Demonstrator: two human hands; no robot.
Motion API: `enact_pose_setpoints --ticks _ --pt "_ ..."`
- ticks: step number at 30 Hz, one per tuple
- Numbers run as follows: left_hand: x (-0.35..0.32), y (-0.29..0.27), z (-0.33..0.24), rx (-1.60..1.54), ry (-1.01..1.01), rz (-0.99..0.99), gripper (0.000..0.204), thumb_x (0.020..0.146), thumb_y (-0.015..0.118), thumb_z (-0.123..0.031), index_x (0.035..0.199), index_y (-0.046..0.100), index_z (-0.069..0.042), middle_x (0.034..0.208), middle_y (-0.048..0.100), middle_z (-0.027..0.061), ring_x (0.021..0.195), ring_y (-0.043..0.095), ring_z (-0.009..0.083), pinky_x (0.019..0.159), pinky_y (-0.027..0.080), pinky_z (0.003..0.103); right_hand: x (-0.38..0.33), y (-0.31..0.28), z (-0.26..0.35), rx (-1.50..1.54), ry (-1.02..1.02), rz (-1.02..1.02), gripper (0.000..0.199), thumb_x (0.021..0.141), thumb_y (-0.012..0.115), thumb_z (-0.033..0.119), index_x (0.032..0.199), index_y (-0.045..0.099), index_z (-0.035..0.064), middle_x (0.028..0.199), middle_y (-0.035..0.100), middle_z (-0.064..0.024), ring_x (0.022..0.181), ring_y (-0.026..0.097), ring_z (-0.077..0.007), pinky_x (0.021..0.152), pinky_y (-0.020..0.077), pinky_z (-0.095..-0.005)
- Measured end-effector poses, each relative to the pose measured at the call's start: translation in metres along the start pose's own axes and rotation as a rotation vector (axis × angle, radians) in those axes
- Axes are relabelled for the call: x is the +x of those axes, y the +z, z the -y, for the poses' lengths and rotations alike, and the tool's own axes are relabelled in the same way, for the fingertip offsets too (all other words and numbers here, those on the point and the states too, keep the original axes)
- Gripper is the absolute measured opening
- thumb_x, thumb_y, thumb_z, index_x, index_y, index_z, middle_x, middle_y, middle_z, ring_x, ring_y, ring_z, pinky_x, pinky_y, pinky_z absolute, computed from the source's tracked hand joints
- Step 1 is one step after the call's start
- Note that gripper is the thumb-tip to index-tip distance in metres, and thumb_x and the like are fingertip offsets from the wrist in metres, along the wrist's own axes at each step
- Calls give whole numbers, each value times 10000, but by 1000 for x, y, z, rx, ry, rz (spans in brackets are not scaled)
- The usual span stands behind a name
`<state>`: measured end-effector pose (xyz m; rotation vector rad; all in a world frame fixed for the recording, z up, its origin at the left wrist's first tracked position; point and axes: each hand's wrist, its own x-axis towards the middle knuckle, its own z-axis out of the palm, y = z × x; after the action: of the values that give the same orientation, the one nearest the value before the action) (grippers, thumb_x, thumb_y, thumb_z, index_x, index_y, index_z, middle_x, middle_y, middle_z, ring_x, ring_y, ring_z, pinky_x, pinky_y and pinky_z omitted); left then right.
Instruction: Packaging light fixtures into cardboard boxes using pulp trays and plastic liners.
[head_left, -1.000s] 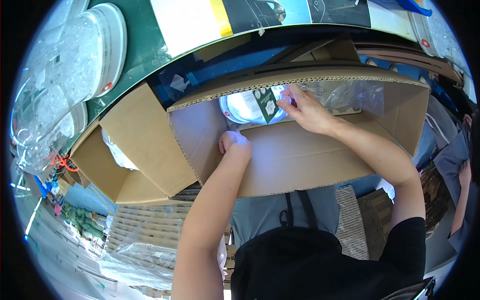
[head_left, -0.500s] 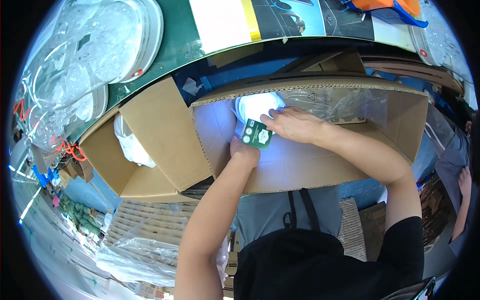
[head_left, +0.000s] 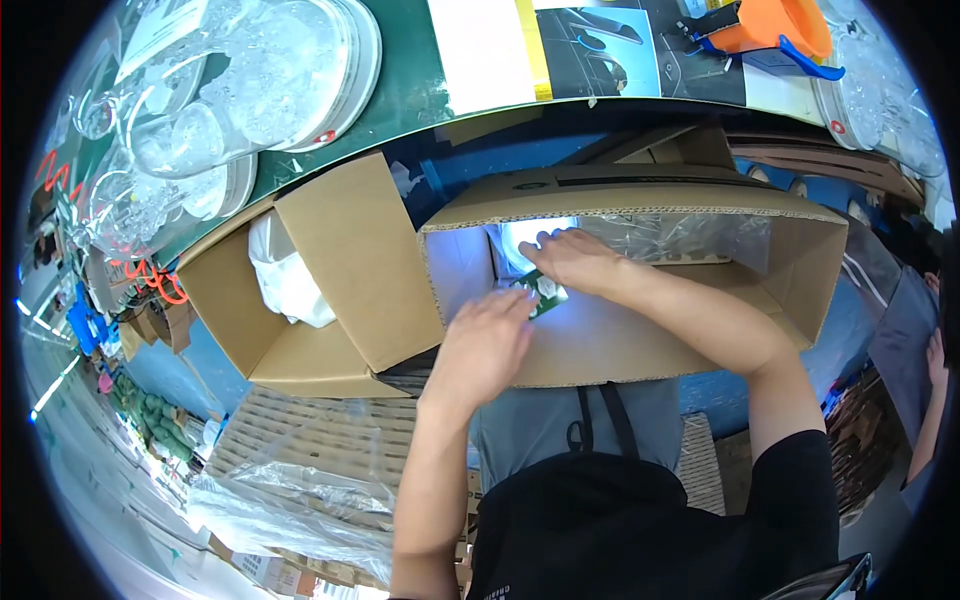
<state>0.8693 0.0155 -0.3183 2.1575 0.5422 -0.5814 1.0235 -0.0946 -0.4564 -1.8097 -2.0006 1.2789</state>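
Adjusting, apparently, a small flat green card [head_left: 545,289] beside a bright white rounded object [head_left: 511,250] inside an open brown cardboard box [head_left: 805,260], left hand [head_left: 480,338] and right hand [head_left: 568,258] close by, cannot tell either grip; next move likely calls for light touch.

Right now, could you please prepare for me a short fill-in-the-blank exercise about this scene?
The small card beside the left hand is mostly ____.
The right hand shows in the opening of a large box made of ____.
A white bundle lies in another box, to the ____ of the large one.
Missing words: green; cardboard; left.
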Motion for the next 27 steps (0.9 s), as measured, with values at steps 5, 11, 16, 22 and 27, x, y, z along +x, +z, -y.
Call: enact_pose_setpoints --ticks 5,11,16,22,27 --pt "-32 -11 7 -45 -235 -862 404 830 672 -22 1228 613 -55 1392 496 177 1327 444 387 1093 357 455 11 -8 -1 -133 74 -104 298 864 558 97 1147 644 131 902 686 -111 846 694 -316 692 543 -437" --pt "-24 1 1 -3 49 -571 405 809 690 -78 1208 622 -73 1302 560 146 1207 538 340 971 432 445 -8 -13 -14 -219 131 -124 411 856 630 257 1262 607 202 1017 681 -104 877 694 -289 686 557 -441" --pt "28 47 18 199 -205 -110 789 816 741 -270 1450 337 -32 1290 553 204 1161 575 383 928 486 468 -71 -127 37 30 99 -533 289 905 665 284 1130 672 103 946 669 -121 834 680 -309 717 551 -404" --pt "76 92 28 -126 -354 -78 738 874 643 -246 1451 250 -5 1096 660 268 986 660 441 819 540 524 -109 -299 97 65 134 -909 293 869 724 151 1135 655 50 965 663 -118 783 664 -253 686 530 -343" --pt "58 83 22 -177 -307 -18 869 861 696 -375 1508 216 -46 1226 605 294 1108 616 441 934 496 509 43 -349 154 -225 -318 -920 457 893 688 324 1307 562 179 1219 614 -109 1117 588 -287 838 538 -405"
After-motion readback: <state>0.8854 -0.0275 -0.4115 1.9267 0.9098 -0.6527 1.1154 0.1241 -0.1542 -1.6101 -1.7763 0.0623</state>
